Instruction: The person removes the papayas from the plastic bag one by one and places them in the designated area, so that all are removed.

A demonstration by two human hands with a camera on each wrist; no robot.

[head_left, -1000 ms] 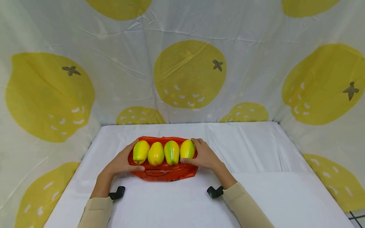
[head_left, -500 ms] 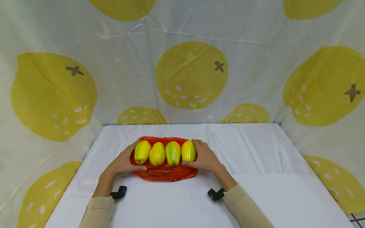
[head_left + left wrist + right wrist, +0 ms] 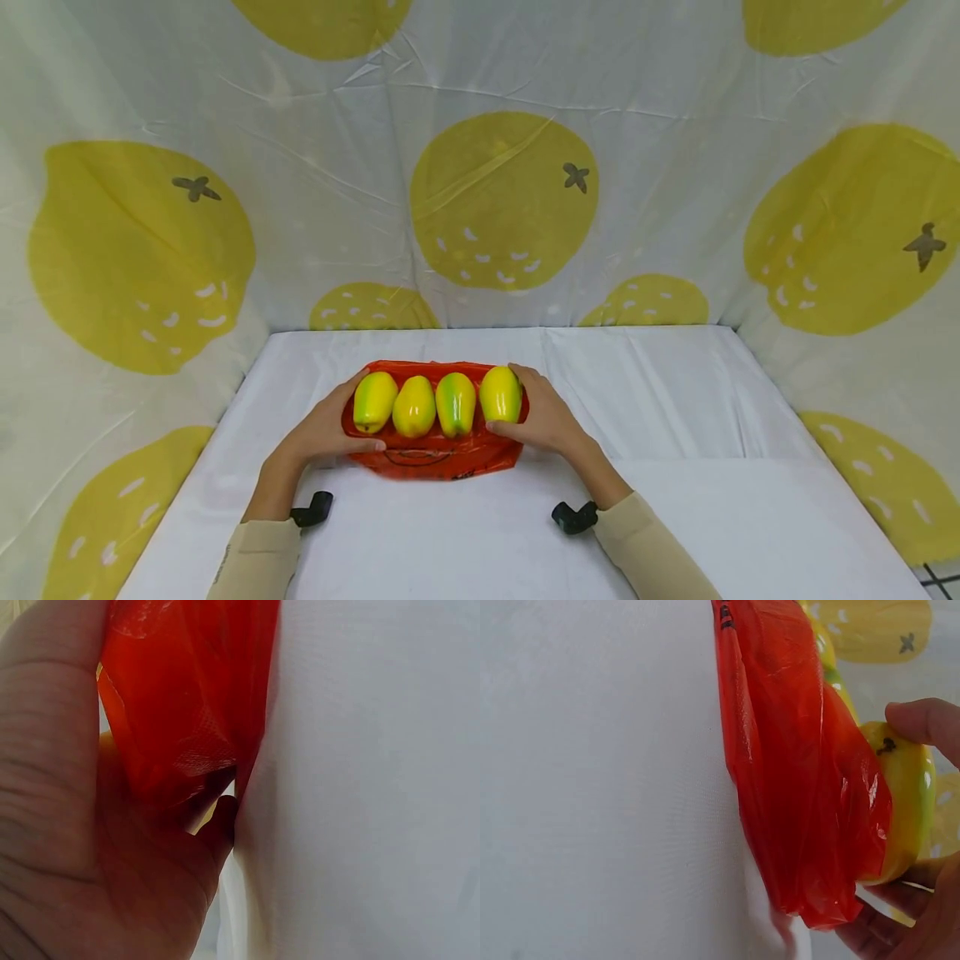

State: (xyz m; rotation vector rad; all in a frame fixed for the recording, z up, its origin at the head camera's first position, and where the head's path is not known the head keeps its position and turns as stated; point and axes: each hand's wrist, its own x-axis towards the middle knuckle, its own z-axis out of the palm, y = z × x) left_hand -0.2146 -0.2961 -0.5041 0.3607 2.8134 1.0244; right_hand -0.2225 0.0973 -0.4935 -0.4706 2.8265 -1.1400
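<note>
Several glossy yellow-green oval fruits (image 3: 414, 407) lie in a row on a red plastic bag (image 3: 420, 462), which is spread on the white table. My left hand (image 3: 321, 429) grips the bag's left end, thumb along the front and fingers behind. Red film fills the space between thumb and fingers in the left wrist view, where the left hand (image 3: 52, 825) shows large. At the other end, my right hand (image 3: 543, 415) holds the rightmost fruit (image 3: 500, 394) between thumb and fingers. The right wrist view shows that fruit (image 3: 907, 802) partly behind red film, with the thumb on its marked end.
White cloth covers the table (image 3: 450, 542). A lemon-print curtain (image 3: 337, 192) rises behind it and along both sides. Black wrist devices (image 3: 576, 517) sit on both wrists, below beige sleeves (image 3: 652, 550).
The right hand has shifted slightly right with the rightmost fruit, widening the gap to its neighbour. The left hand and the other fruits have hardly moved.
</note>
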